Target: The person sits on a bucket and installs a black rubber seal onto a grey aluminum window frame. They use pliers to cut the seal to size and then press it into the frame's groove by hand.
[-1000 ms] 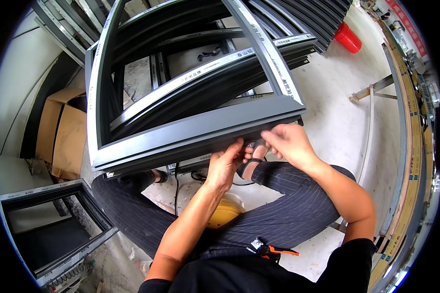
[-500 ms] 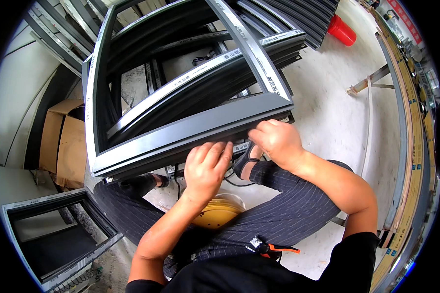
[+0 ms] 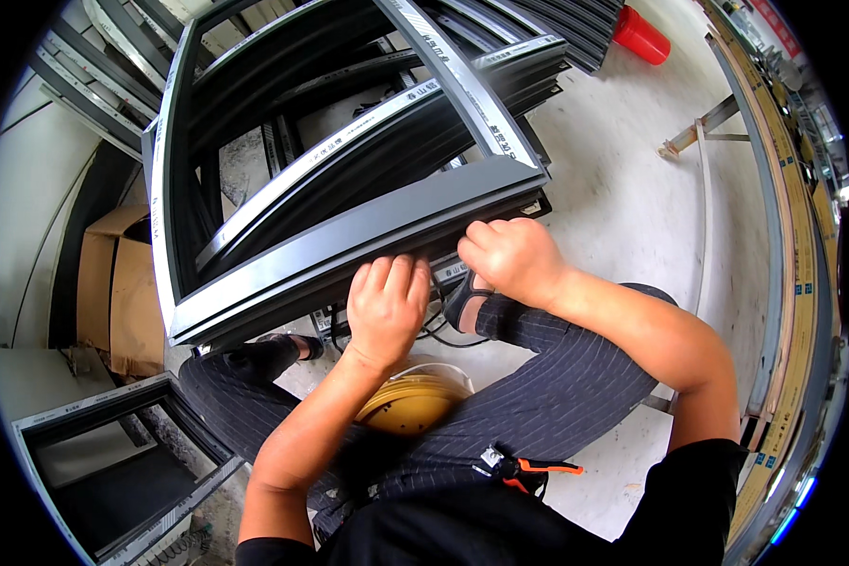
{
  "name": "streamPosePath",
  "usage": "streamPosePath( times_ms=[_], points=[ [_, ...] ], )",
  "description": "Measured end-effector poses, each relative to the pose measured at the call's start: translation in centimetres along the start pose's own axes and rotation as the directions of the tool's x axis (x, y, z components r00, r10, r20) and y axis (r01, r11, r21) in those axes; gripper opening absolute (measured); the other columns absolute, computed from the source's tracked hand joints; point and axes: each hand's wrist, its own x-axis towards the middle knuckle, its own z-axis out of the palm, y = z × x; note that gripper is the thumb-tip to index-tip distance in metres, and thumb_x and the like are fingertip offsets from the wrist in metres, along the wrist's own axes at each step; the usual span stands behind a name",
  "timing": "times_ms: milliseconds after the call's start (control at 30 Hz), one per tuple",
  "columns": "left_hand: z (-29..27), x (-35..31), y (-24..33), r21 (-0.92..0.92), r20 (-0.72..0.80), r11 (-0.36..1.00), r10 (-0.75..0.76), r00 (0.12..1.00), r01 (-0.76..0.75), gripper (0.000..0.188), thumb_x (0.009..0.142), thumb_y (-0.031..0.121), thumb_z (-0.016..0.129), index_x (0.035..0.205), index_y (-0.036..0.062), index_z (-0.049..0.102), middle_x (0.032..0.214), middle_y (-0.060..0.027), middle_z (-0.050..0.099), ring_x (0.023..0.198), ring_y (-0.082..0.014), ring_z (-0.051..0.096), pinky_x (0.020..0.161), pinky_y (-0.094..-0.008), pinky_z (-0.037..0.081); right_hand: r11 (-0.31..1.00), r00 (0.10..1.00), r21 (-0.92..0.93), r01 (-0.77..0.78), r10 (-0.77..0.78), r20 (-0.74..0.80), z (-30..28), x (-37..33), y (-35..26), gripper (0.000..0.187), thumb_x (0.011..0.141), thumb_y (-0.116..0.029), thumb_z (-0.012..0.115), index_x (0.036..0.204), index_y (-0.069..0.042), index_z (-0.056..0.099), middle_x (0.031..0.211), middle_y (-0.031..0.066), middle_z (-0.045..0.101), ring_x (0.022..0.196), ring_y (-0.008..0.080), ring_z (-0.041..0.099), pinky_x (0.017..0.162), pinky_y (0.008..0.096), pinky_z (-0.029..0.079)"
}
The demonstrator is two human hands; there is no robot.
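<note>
In front of me a large grey-and-black window frame [image 3: 349, 245] lies tilted across other frames [image 3: 344, 141]. Its near side has a dark, grooved edge. My left hand [image 3: 387, 307] is closed with knuckles up, its fingertips tucked against this edge around the middle. Close to the frame's near right corner, my right hand [image 3: 514, 264] is also closed, the fingers curled under at the same dark edge. Both sets of fingertips are hidden, so whether they pinch a thin strip or the edge itself does not show. Orange-handled pliers [image 3: 514, 469] rest by my lap.
A yellow round tub [image 3: 410, 406] stands between my legs. To the left are a cardboard box [image 3: 137, 307] and a smaller frame [image 3: 174, 509]. A red bucket [image 3: 641, 36] and a metal stand leg [image 3: 703, 127] are far right, before long stacked bars [image 3: 802, 283].
The whole view has shifted slightly, so the frame and hands sit a little higher and farther left. My left fingers look more curled; both hands stay at the near edge.
</note>
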Motion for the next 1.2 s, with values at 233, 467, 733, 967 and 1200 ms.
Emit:
streamPosePath(
  times_ms=[233, 467, 733, 967, 1200],
  points=[
    [-0.9, -0.2, -0.5, 0.013, 0.053, 1.000, 0.010, 0.999, -0.011, 0.016, 0.073, 0.011, 0.063, 0.088, 0.0049, 0.064, 0.082, -0.0054, 0.055, 0.075, -0.0210, 0.054, 0.066, -0.0326, 0.045, 0.999, 0.999, 0.017, -0.033, 0.033, 0.030, -0.2, -0.2, -0.2, 0.016, 0.060, -0.016, 0.063, 0.069, -0.012, 0.052, 0.068, 0.0028, 0.049, 0.060, 0.0176, 0.057, 0.051, 0.0301, 0.046],
    [-1.2, 0.3, 0.3, 0.017, 0.126, 0.997, -0.073, 0.989, 0.072, 0.020, 0.072, 0.011, 0.061, 0.091, 0.0061, 0.065, 0.082, -0.0038, 0.054, 0.076, -0.0206, 0.053, 0.066, -0.0329, 0.043, 0.996, 0.997, 0.046, -0.079, 0.079, 0.016, -0.2, -0.2, -0.4, 0.017, 0.059, -0.015, 0.065, 0.070, -0.011, 0.052, 0.069, 0.0031, 0.049, 0.061, 0.0186, 0.058, 0.051, 0.0311, 0.047],
    [0.5, 0.4, 1.4, -0.013, -0.036, 0.996, -0.086, 0.996, 0.085, 0.025, 0.072, 0.011, 0.063, 0.097, 0.0071, 0.067, 0.094, -0.0038, 0.062, 0.084, -0.0196, 0.059, 0.069, -0.0321, 0.047, 0.988, 0.991, 0.077, -0.133, 0.131, 0.029, -0.3, -0.1, -0.6, 0.020, 0.059, -0.015, 0.068, 0.071, -0.011, 0.053, 0.070, 0.0039, 0.049, 0.063, 0.0202, 0.059, 0.052, 0.0323, 0.048],
    [0.7, 0.4, 0.7, -0.018, -0.019, 1.000, -0.016, 1.000, 0.016, 0.020, 0.070, 0.012, 0.063, 0.089, 0.0051, 0.065, 0.086, -0.0035, 0.058, 0.074, -0.0188, 0.055, 0.063, -0.0300, 0.045, 0.987, 0.990, 0.085, -0.138, 0.135, 0.041, -0.8, 0.1, -0.5, 0.023, 0.057, -0.016, 0.070, 0.071, -0.011, 0.053, 0.070, 0.0032, 0.049, 0.063, 0.0197, 0.059, 0.052, 0.0324, 0.048],
    [-0.3, 1.0, 1.0, -0.038, 0.120, 0.999, 0.039, 0.992, -0.035, 0.021, 0.070, 0.009, 0.063, 0.090, 0.0034, 0.066, 0.087, -0.0044, 0.057, 0.079, -0.0189, 0.056, 0.066, -0.0304, 0.047, 0.993, 0.993, 0.045, -0.110, 0.108, 0.042, -0.5, 0.0, -0.3, 0.008, 0.066, -0.014, 0.062, 0.068, -0.014, 0.054, 0.070, 0.0013, 0.050, 0.060, 0.0152, 0.059, 0.050, 0.0285, 0.048]
  ],
)
